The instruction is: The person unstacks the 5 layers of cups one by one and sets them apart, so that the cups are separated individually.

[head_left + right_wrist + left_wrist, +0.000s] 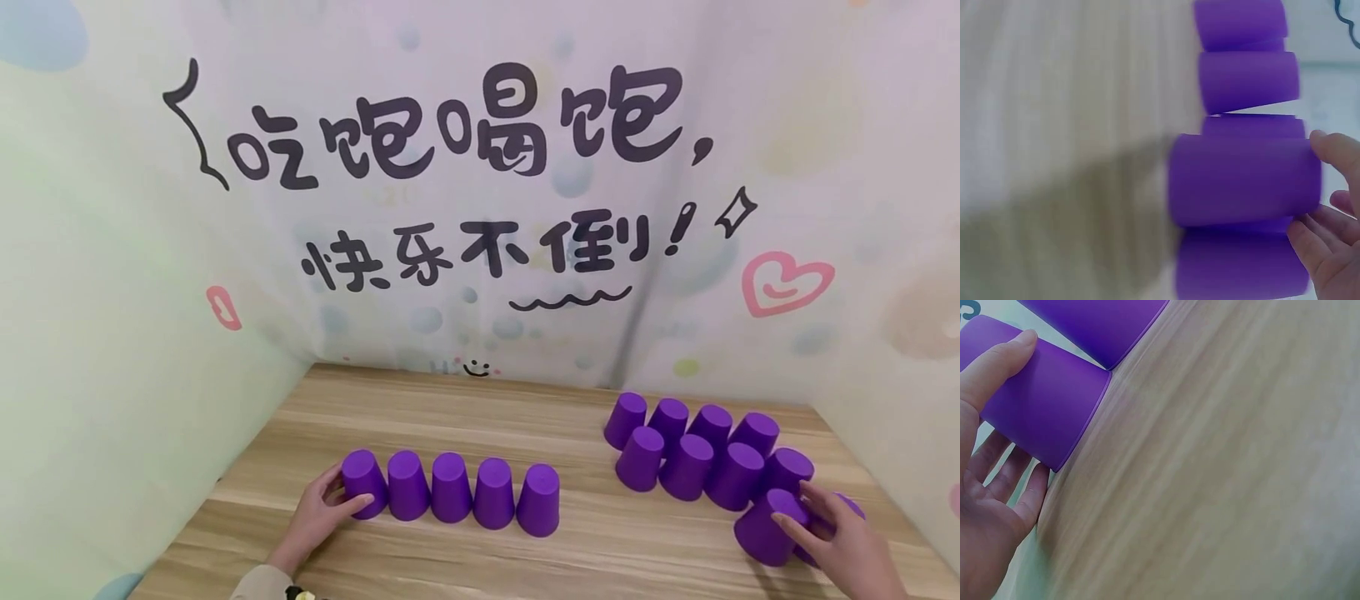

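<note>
At the left end of a row of upside-down purple cups (450, 492), my left hand (318, 510) holds the end purple cup (365, 492). The left wrist view has the thumb across the near side of this cup (1047, 400) and fingers behind it, its rim on the wood. My right hand (847, 537) grips another upside-down purple cup (763, 532) at the front of the right-hand group. In the right wrist view the thumb and fingertips are at the narrow end of that cup (1244, 181); a neighbouring cup (1241, 265) lies close beside it.
Several more upside-down purple cups (686, 467) stand in two close rows at the back right of the wooden table (465, 408). A printed cloth wall (480, 333) rises behind the table, with pale walls on both sides.
</note>
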Tool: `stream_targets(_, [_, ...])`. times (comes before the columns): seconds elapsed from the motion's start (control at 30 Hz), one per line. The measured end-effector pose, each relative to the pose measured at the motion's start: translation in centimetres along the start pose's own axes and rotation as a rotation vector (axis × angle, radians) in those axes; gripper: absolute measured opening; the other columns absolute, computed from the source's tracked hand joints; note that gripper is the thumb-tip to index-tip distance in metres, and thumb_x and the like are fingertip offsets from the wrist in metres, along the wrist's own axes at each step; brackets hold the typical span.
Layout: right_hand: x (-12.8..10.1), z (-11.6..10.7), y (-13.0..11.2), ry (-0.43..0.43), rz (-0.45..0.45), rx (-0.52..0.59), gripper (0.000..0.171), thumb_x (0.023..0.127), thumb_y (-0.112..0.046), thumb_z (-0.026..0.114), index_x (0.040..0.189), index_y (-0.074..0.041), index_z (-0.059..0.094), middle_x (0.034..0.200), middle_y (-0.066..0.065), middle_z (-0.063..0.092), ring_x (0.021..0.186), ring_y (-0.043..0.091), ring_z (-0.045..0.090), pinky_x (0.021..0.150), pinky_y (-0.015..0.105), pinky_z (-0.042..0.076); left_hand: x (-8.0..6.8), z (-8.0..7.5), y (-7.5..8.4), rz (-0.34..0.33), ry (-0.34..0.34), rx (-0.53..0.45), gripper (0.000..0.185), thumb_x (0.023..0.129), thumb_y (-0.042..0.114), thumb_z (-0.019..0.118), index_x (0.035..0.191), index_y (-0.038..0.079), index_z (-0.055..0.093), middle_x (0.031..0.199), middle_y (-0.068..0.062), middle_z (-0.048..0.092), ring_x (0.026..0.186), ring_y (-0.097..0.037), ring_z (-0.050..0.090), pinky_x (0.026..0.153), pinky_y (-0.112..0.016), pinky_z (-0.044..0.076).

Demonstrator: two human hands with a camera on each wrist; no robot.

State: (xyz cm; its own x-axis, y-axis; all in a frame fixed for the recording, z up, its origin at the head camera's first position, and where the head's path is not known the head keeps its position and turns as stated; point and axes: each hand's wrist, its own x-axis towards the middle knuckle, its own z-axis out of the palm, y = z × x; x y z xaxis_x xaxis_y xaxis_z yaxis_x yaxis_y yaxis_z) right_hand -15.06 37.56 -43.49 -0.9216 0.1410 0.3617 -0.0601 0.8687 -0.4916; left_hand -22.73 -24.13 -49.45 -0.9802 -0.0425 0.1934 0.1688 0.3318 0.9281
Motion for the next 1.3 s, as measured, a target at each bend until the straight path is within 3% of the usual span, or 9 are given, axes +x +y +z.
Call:
stream_targets(0.1, [0.9,-1.1,-0.9,0.021,-0.035,0.075,0.056,0.076,-0.017,0.070,0.115,0.014,0.044,0.107,0.040,0.047,0.081,0.005,0.060,0.055,-0.002,0.037,-0.1,0.0,0.0,0.003,-0.001,-0.007,0.062,0.070,0.004,0.073,0.124,-0.008,0.043,0.114,-0.025,0.052,0.094,-0.001,0.051,0.084,-0.024,0.047])
stream_targets(0.2, [2.0,-2.0,-2.3,0.074,-0.108,0.166,0.053,0.076,-0.010,0.069,0.115,0.015,0.043,0.113,0.004,0.058,0.087,-0.012,0.051,0.059,-0.002,0.038,-0.1,0.0,0.1,0.008,-0.007,-0.013,0.062,0.071,0.005,0.072,0.124,-0.008,0.043,0.114,-0.025,0.052,0.092,0.004,0.049,0.084,-0.027,0.047])
stream_targets(0.27, [2.9,-2.4,-3.5,0.110,-0.168,0.220,0.049,0.076,-0.005,0.069,0.114,0.015,0.045,0.108,-0.022,0.052,0.085,-0.026,0.036,0.063,-0.002,0.039,-0.1,0.0,0.1,0.013,-0.011,-0.011,0.062,0.071,0.005,0.072,0.124,-0.008,0.043,0.115,-0.026,0.052,0.091,0.006,0.048,0.085,-0.028,0.047])
stream_targets(0.37, [4.2,-2.7,-5.7,0.099,-0.214,0.286,0.047,0.078,-0.004,0.067,0.115,0.013,0.045,0.101,-0.038,0.039,0.089,-0.024,0.039,0.067,0.000,0.040,-0.1,-0.1,0.0,0.015,-0.014,-0.009,0.062,0.072,0.005,0.072,0.124,-0.008,0.043,0.115,-0.026,0.051,0.091,0.006,0.048,0.086,-0.031,0.046])
stream_targets(0.53, [6.0,-1.5,-9.9,0.088,-0.320,0.360,0.048,0.074,0.002,0.068,0.117,0.011,0.047,0.104,-0.033,0.045,0.091,-0.019,0.044,0.070,0.003,0.043,-0.1,-0.2,0.0,0.003,-0.011,-0.010,0.062,0.072,0.006,0.072,0.125,-0.007,0.043,0.115,-0.025,0.051,0.092,0.005,0.048,0.087,-0.034,0.046])
stream_targets(0.63, [6.6,0.3,-12.3,0.070,-0.371,0.383,0.048,0.073,0.004,0.068,0.117,0.009,0.048,0.110,-0.008,0.058,0.092,-0.018,0.044,0.072,0.006,0.045,-0.2,-0.2,0.0,0.008,-0.010,-0.011,0.062,0.071,0.005,0.072,0.125,-0.007,0.043,0.115,-0.025,0.051,0.092,0.004,0.048,0.086,-0.033,0.046])
stream_targets(0.77, [7.0,3.4,-15.2,0.003,-0.398,0.436,0.047,0.074,0.002,0.068,0.117,0.008,0.049,0.108,0.025,0.056,0.095,-0.005,0.050,0.073,0.022,0.051,-0.2,-0.1,0.4,0.010,-0.015,-0.021,0.061,0.072,0.004,0.071,0.124,-0.008,0.042,0.115,-0.026,0.051,0.100,-0.014,0.052,0.086,-0.033,0.046])
stream_targets(0.97, [6.2,8.4,-18.7,-0.131,-0.380,0.570,0.043,0.074,-0.001,0.069,0.113,0.008,0.052,0.108,0.024,0.057,0.093,0.031,0.057,0.075,0.037,0.051,-0.1,-0.1,0.5,-0.014,-0.026,-0.021,0.063,0.073,0.005,0.071,0.126,-0.009,0.040,0.117,-0.027,0.049,0.107,-0.034,0.048,0.088,-0.033,0.045])
stream_targets(1.3, [3.7,13.8,-20.1,-0.460,-0.362,0.615,0.049,0.079,-0.015,0.067,0.116,0.010,0.048,0.113,0.027,0.052,0.102,0.038,0.051,0.084,0.040,0.047,-0.1,-0.1,0.6,-0.003,-0.021,-0.022,0.062,0.073,0.005,0.071,0.126,-0.008,0.041,0.118,-0.026,0.049,0.108,-0.033,0.048,0.088,-0.034,0.045])
